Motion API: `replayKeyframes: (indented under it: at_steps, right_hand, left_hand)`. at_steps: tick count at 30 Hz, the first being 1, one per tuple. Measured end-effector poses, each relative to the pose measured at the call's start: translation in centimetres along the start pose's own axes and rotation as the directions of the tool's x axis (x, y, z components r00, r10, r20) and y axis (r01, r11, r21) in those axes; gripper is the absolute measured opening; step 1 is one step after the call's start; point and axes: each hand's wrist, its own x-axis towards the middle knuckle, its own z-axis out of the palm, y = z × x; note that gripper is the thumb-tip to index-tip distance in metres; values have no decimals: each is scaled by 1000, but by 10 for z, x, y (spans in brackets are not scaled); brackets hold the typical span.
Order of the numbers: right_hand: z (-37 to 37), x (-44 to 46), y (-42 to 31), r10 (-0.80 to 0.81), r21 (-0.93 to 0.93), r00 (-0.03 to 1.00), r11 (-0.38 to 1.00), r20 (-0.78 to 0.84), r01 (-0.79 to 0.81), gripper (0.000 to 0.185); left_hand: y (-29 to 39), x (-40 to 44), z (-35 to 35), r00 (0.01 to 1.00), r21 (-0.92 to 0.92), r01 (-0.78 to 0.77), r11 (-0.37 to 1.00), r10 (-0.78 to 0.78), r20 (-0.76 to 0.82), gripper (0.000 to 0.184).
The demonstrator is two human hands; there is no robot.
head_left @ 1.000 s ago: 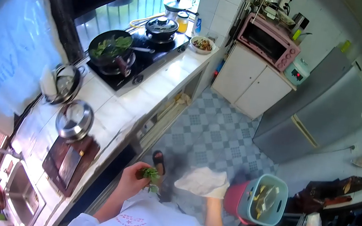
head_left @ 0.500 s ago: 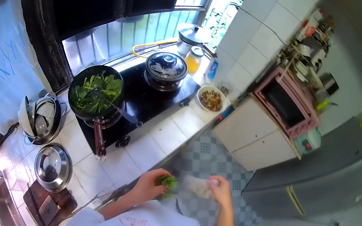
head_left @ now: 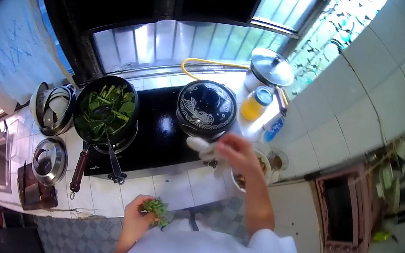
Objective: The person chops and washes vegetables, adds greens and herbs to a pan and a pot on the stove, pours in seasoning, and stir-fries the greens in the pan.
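Observation:
My left hand (head_left: 137,215) is closed around a small bunch of leafy green herbs (head_left: 156,210), low in front of my shirt. My right hand (head_left: 236,155) grips a crumpled white cloth (head_left: 202,148), perhaps a glove, just in front of the black patterned clay pot (head_left: 206,107). The pot stands lidded on the right side of the black cooktop (head_left: 157,112). Partly covered by my right hand and forearm is a white bowl of food (head_left: 266,163). On the left burner a dark wok (head_left: 134,111) holds leafy greens (head_left: 109,104), with a metal spatula (head_left: 113,157) resting in it.
Behind the clay pot are a jar of yellow contents (head_left: 256,105) and a steel lidded pot (head_left: 272,70). Left of the wok lie stacked bowls (head_left: 53,109), a steel lid (head_left: 50,160) and a dark board (head_left: 33,190). A pink oven (head_left: 341,207) stands at right.
My right hand has carried the white cloth up from over the floor to the clay pot's front. My left hand still holds the herbs. The view has turned toward the cooktop.

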Motion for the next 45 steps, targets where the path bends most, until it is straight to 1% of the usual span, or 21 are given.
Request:
replayKeyframes:
  at_steps: [5,7,10,12,13,14,15,16,17,19,20,23,25,27,31,37,41,42,43,44,45]
  right_hand:
    - [-45,106,-2,-231,-1,970,973,-75,232,15]
    - [-52,136,-11,-144,48,990,988,8,144,19]
    - [-59,196,44,-174,45,985,984,-4,174,17]
    - [-60,220,68,-134,-326,985,932,105,161,16]
    - [-54,218,72,-138,-324,985,931,108,166,16]
    - [-47,211,77,-164,-664,984,744,-68,78,17]
    - [-39,205,73,-251,-887,943,454,-217,-83,19]
    - [-38,202,64,-83,-795,982,601,-170,-87,36]
    - [-31,196,58,-83,-797,983,599,-164,-82,36]
    - [-15,179,42,60,-889,998,456,-18,-44,57]
    - [-19,191,63,191,-938,978,346,86,15,77]
    - [-14,196,55,259,-950,960,312,105,20,79]
    - [-11,206,64,238,-963,963,260,129,64,77]
    - [-7,211,68,207,-976,973,211,97,53,71]
    - [-5,213,64,241,-980,965,189,108,63,66]
    - [-14,215,61,194,-971,974,228,115,70,63]
    - [-54,216,60,117,-859,989,511,90,17,74]
    - [-71,217,64,40,-795,998,607,49,14,76]
    - [-93,222,69,112,-508,987,860,111,-41,70]
    - [-99,208,54,-7,-321,999,947,34,17,65]
    - [-108,199,39,-6,-106,999,994,40,10,63]
  left_hand:
    - [3,-4,22,981,-30,29,999,-34,-191,35]
    - [7,-3,26,974,-15,21,1000,-24,-227,32]
    - [8,-1,28,959,-36,44,998,-52,-277,31]
    - [8,0,25,957,9,1,1000,2,-291,30]
    - [8,0,23,956,10,-2,1000,5,-295,30]
    - [10,-1,21,955,-15,-13,1000,8,-297,29]
    - [10,-1,18,954,-43,-24,999,10,-299,29]
    - [10,1,15,952,-46,-27,999,12,-305,29]
    - [10,2,13,950,-45,-21,999,6,-312,29]
    - [8,3,11,947,-48,-8,999,-7,-321,29]
    - [9,4,11,948,-38,-5,999,-7,-318,30]
    - [12,7,7,956,-36,-5,999,-5,-293,31]
    - [8,8,6,960,-55,-3,999,-12,-280,31]
    - [1,10,3,963,25,-15,1000,21,-270,30]
    - [-1,12,5,964,-43,-15,999,3,-264,30]
    - [-2,12,8,960,-40,-18,999,6,-279,30]
    - [2,18,14,958,25,-28,999,34,-286,30]
    - [1,20,15,960,35,-26,999,34,-278,30]
    - [3,23,17,959,35,-20,999,29,-281,30]
    - [7,29,20,966,40,-8,999,18,-257,33]
    - [12,35,23,973,48,4,999,7,-231,37]
